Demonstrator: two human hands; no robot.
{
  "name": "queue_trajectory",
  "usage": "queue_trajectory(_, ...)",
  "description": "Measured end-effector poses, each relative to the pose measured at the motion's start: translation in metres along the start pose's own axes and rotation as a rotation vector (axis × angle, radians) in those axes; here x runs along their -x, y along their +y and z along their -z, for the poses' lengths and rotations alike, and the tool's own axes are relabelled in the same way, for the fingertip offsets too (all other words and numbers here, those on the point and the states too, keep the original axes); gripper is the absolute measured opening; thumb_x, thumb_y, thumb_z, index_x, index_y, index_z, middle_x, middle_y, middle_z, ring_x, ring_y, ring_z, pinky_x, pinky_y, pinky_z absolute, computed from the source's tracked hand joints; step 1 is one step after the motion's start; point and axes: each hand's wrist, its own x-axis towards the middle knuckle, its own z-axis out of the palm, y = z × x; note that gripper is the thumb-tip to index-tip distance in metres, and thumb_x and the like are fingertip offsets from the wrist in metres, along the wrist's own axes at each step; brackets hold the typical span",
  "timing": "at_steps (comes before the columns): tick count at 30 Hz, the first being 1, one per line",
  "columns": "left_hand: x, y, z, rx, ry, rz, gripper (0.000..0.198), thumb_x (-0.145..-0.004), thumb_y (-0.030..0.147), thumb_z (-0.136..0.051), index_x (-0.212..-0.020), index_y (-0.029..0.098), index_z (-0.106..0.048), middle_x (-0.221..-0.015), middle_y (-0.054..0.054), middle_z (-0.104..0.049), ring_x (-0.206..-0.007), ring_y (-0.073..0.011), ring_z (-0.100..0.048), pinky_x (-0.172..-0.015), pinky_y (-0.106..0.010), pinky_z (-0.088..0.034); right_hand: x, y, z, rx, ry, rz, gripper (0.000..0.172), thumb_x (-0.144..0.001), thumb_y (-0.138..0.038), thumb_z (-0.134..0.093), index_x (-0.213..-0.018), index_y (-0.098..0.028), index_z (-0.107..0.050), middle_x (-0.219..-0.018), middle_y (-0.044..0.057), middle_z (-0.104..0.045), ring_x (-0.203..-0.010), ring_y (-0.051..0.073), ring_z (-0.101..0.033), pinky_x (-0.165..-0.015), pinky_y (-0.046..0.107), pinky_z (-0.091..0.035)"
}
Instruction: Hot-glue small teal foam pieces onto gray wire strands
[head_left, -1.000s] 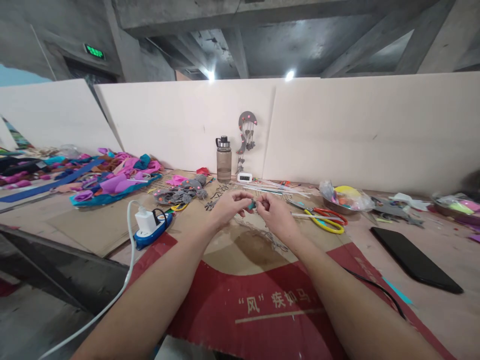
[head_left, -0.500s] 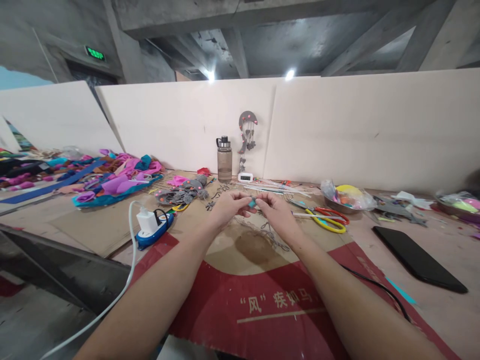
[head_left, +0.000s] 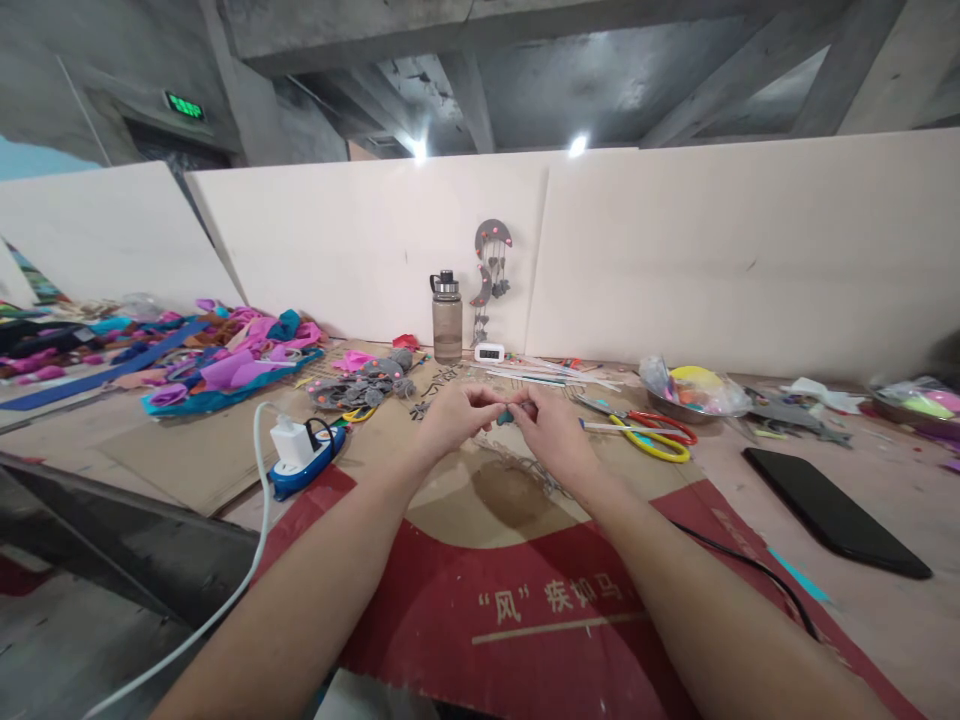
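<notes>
Both hands are raised a little above the table and meet in front of the person. The left hand [head_left: 454, 415] and right hand [head_left: 551, 430] each close thumb and fingertips on one small teal piece [head_left: 508, 415], which sits right between them, clear of the surface. The pinch suits something that tiny: only fingertips can get hold of it, and the other fingers curl away. What the piece is made of I can't quite tell from here, perhaps felt.

Below the forearms lies a flattened cardboard sheet [head_left: 420, 600] as a work mat, its red print reading "风" 疾如马. The yellow-handled scissors [head_left: 652, 438] lie just beside the right hand, within easy reach, with a red-handled pair against them. A blue power strip [head_left: 304, 460] carrying a white charger sits left of the hands, its cable trailing off the near edge. A black tablet [head_left: 832, 512] lies flat, well to the right.

Against the white back panel stand a water bottle [head_left: 447, 318], a small white clock [head_left: 489, 352] and a grey moon-shaped hanging [head_left: 489, 262] (leaned upright, maybe as a sample). Colourful felt scraps [head_left: 232, 360] pile up far left. A green sign [head_left: 184, 104] glows overhead, too small to read
</notes>
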Motion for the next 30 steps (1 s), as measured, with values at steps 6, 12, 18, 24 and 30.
queue_trajectory(6, -0.003, -0.005, -0.004, 0.171, 0.09, 0.119, 0.017, -0.071, 0.03, -0.064, -0.074, 0.013, -0.062, -0.052, 0.001, -0.056, -0.043, -0.0066, -0.05, -0.039, -0.016, -0.036, 0.0, 0.0, -0.003, -0.072, 0.086, -0.018, 0.01, -0.081, -0.027, -0.049, -0.085, -0.019, -0.054, -0.07, 0.0, -0.055, -0.064, 0.015, -0.046, -0.061, 0.027, -0.035)
queue_trajectory(12, -0.004, -0.002, -0.007, 0.284, 0.155, 0.149, 0.012, -0.072, 0.023, -0.062, -0.073, 0.014, -0.055, -0.055, 0.003, -0.056, -0.043, -0.0063, -0.052, -0.038, -0.016, -0.035, 0.0, 0.0, -0.009, -0.281, 0.081, -0.134, 0.014, -0.081, -0.032, -0.049, -0.082, -0.019, -0.053, -0.074, 0.0, -0.057, -0.066, 0.014, -0.05, -0.064, 0.028, -0.038)
queue_trajectory(18, -0.003, -0.002, -0.01, 0.338, 0.109, 0.109, 0.012, -0.072, 0.022, -0.061, -0.075, 0.013, -0.055, -0.062, 0.001, -0.057, -0.049, -0.0081, -0.058, -0.04, -0.016, -0.038, -0.001, 0.001, -0.009, -0.377, 0.107, -0.221, 0.018, -0.078, -0.036, -0.052, -0.083, -0.018, -0.055, -0.07, -0.001, -0.057, -0.062, 0.014, -0.048, -0.061, 0.027, -0.037)
queue_trajectory(24, -0.002, -0.003, -0.01, 0.474, 0.026, 0.137, 0.015, -0.072, 0.024, -0.062, -0.078, 0.012, -0.054, -0.064, -0.001, -0.059, -0.053, -0.0106, -0.062, -0.046, -0.019, -0.044, -0.002, -0.001, -0.007, -0.329, 0.062, -0.243, 0.022, -0.077, -0.035, -0.052, -0.082, -0.016, -0.063, -0.072, 0.002, -0.062, -0.062, 0.014, -0.047, -0.059, 0.027, -0.036)
queue_trajectory(30, 0.0, 0.002, -0.007, 0.586, -0.061, 0.171, 0.021, -0.07, 0.024, -0.063, -0.086, 0.012, -0.056, -0.07, -0.006, -0.065, -0.063, -0.0166, -0.067, -0.055, -0.024, -0.051, -0.003, -0.002, -0.004, -0.29, 0.077, -0.261, 0.023, -0.076, -0.035, -0.051, -0.08, -0.016, -0.064, -0.066, 0.0, -0.059, -0.057, 0.012, -0.043, -0.055, 0.025, -0.034)
